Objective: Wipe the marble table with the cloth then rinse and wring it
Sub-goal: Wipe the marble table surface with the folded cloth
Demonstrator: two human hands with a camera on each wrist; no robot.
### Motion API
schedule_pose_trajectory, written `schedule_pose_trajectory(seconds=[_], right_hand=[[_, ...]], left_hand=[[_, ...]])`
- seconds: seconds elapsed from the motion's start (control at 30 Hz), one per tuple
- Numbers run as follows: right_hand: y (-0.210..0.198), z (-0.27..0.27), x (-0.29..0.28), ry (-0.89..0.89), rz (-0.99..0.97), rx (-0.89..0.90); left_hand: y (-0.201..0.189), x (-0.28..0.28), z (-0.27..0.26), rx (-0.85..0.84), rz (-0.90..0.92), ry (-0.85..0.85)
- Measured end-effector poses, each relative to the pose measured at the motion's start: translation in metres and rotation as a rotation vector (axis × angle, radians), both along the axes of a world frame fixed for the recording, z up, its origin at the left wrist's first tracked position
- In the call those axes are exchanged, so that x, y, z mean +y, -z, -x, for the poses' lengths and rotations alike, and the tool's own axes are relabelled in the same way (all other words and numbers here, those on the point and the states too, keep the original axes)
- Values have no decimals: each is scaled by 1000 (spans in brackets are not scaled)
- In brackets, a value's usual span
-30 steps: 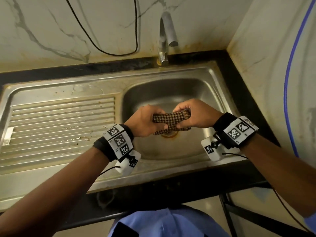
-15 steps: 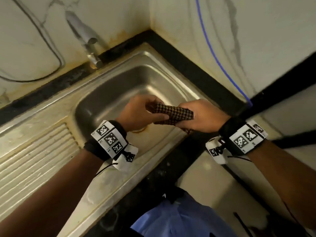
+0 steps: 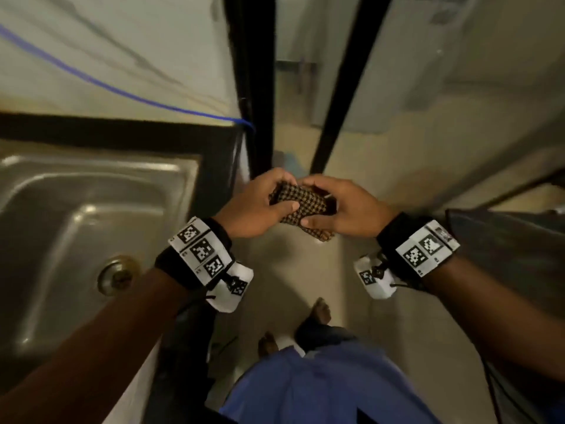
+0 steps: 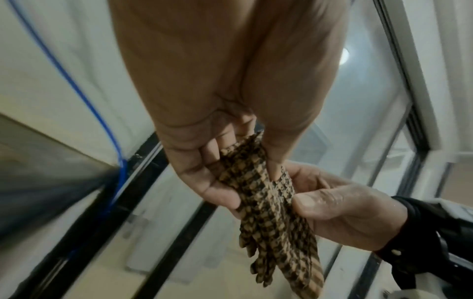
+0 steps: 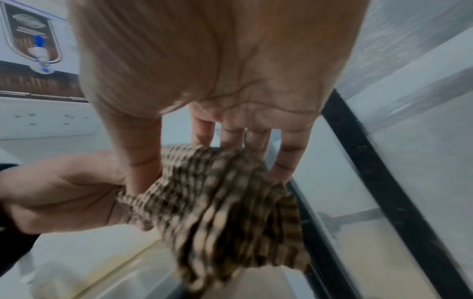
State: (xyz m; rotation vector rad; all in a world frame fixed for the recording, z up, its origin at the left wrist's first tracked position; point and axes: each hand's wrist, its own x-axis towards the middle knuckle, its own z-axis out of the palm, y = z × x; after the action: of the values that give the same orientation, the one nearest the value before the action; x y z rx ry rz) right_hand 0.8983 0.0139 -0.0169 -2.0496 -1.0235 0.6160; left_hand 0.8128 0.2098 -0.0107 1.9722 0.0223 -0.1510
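Cloth (image 3: 301, 206) bunched between both hands, left hand (image 3: 256, 206) and right hand (image 3: 345, 209) fingers pinching it.

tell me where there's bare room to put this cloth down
The steel sink basin left of the left hand is bare apart from its drain. The black counter strip behind it is bare too. Both hands crowd the checked cloth, right hand opposite.
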Motion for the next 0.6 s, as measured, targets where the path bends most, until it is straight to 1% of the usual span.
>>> schedule_pose_trajectory(seconds=[0.1,0.2,0.23,0.3,0.4,0.47,0.53,0.6], right_hand=[[24,-5,-61,186,32,-35],[47,-10,-121,386,140,-94],[54,-13,-144,483,156,-95],[66,-21,-187,694,168,-57],[90,-37,-247,993,210,35],[108,-50,-287,1174,189,113],[123,-58,-311,1261,186,172],[133,-68,-327,1290,165,210]], left_hand=[[13,-55,-40,46,81,129],[39,-112,-82,122,88,242],[47,-136,-99,145,80,289],[61,-180,-124,205,41,364],[84,-229,-159,330,-82,456],[99,-261,-182,399,-118,475],[108,-284,-199,444,-117,454],[119,-308,-220,434,-136,436]])
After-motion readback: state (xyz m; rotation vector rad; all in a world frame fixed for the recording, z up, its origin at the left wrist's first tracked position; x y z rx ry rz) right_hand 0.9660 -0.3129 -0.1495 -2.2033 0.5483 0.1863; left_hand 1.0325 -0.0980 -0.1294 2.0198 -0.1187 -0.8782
